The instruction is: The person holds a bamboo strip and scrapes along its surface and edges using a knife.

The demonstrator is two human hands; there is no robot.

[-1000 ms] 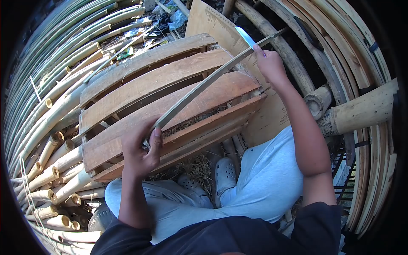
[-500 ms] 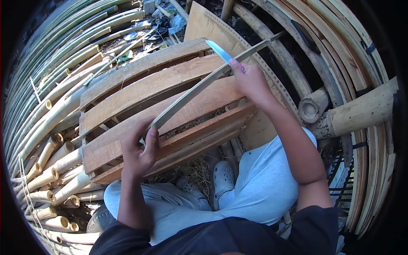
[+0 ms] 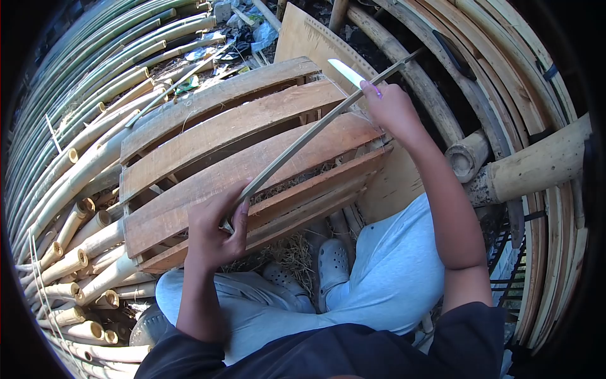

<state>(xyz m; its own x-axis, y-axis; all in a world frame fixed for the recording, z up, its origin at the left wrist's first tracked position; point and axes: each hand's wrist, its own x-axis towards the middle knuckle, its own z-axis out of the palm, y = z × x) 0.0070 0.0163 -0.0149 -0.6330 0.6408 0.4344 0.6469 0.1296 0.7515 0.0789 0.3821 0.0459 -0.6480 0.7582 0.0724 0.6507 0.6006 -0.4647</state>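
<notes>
A long narrow bamboo strip (image 3: 302,141) runs diagonally over a slatted wooden crate (image 3: 265,117). My left hand (image 3: 218,227) grips its near end, thumb along the side. Toward the far end, my right hand (image 3: 392,108) is closed around the handle of a knife (image 3: 346,72), which has a bright blade and a purple handle part showing. The blade points up and to the left, and its base lies against the strip. Most of the handle is hidden by my right fingers.
Bamboo poles (image 3: 82,252) are stacked along the left. A thin board (image 3: 319,39) leans behind the crate. A thick bamboo pole (image 3: 536,169) juts in from the right, near bundled long strips (image 3: 555,252). Below the crate are my grey clogs (image 3: 332,268).
My right hand and the knife have slid outward along the strip, up and to the right. My left hand has shifted slightly right with the strip's near end.
</notes>
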